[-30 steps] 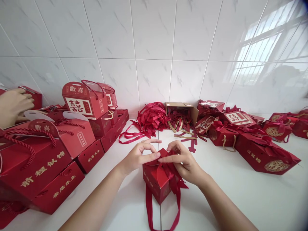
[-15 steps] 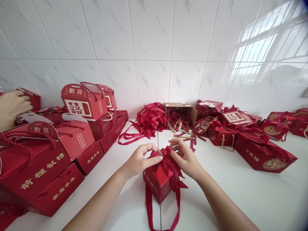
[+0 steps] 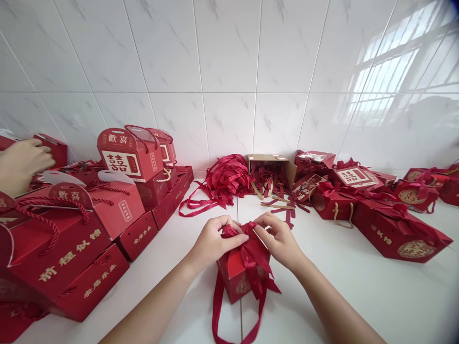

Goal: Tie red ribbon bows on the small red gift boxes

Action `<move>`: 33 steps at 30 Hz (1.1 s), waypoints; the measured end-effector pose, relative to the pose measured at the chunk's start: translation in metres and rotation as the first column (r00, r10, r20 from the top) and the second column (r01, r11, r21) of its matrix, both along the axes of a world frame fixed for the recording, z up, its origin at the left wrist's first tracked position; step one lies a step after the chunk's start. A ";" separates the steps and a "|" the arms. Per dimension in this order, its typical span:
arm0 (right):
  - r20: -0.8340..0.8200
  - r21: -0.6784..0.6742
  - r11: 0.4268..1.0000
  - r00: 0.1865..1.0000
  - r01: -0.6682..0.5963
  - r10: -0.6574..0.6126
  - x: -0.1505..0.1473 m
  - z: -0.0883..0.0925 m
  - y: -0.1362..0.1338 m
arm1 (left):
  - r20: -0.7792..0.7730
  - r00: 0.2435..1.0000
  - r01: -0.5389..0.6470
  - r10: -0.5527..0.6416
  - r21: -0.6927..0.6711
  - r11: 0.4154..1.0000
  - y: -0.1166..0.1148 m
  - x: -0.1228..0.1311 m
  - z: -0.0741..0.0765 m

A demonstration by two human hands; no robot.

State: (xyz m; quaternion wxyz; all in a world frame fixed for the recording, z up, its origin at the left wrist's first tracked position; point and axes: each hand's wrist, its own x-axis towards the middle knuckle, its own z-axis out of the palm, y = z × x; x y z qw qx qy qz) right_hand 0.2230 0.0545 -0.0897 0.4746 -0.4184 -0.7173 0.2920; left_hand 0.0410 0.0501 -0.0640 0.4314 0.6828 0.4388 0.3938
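A small red gift box [image 3: 231, 282] with gold print stands on the white table in front of me. A shiny red ribbon bow [image 3: 251, 255] sits on its top, and a long ribbon loop [image 3: 217, 306] hangs from the box onto the table. My left hand [image 3: 220, 239] pinches the left part of the bow between thumb and fingers. At the bow's right side, my right hand [image 3: 278, 239] is closed with thumb and forefinger on the ribbon. The fingers partly hide the knot.
Stacked red boxes with rope handles [image 3: 82, 243] fill the left side; another person's hand [image 3: 23, 165] reaches behind them. A ribbon heap [image 3: 229, 179] and a cardboard box [image 3: 272, 160] spilling red and gold strips stand by the tiled wall. Bow-tied boxes [image 3: 390, 234] are at right.
The gift box has turned slightly, bringing its round gold emblem further toward the front. Both hands stay at the bow, the right fingers now closer to it. The view has shifted a little.
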 end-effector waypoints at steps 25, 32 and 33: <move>-0.198 -0.208 0.942 0.955 -0.262 0.222 0.005 0.001 0.004 | -0.103 0.991 0.099 -0.089 0.092 0.991 0.002 -0.008 0.008; -0.130 -0.173 0.950 0.962 -0.261 0.241 0.015 0.002 0.009 | -0.148 0.988 0.067 -0.047 0.137 0.988 0.000 -0.005 0.008; -0.102 -0.156 0.957 0.967 -0.246 0.232 0.016 0.002 0.009 | -0.136 0.990 0.065 -0.046 0.143 0.988 0.000 -0.005 0.007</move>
